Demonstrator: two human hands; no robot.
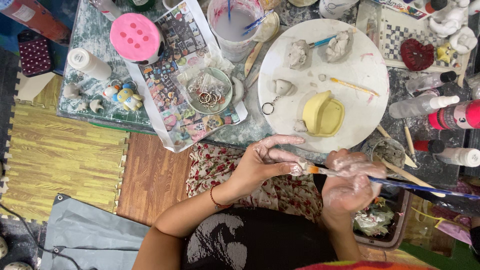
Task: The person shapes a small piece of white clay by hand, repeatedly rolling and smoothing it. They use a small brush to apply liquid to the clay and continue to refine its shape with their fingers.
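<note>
Clay-white slip coats both hands: the right hand (pixel 350 182) grips a blue-handled brush (pixel 400 184), its bristles touching a small pale piece pinched in the left hand (pixel 265 162) fingers, just below the round board (pixel 360 65). Work looks midway: a yellow dish (pixel 324 116) seems painted, grey lumps (pixel 298 53) remain bare.

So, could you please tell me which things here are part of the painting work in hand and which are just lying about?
In use:
left hand pinching a small white piece
right hand holding the blue-handled brush

Lying about:
yellow clay dish on the round white board
pink lid
bowl of rings
red heart
</note>
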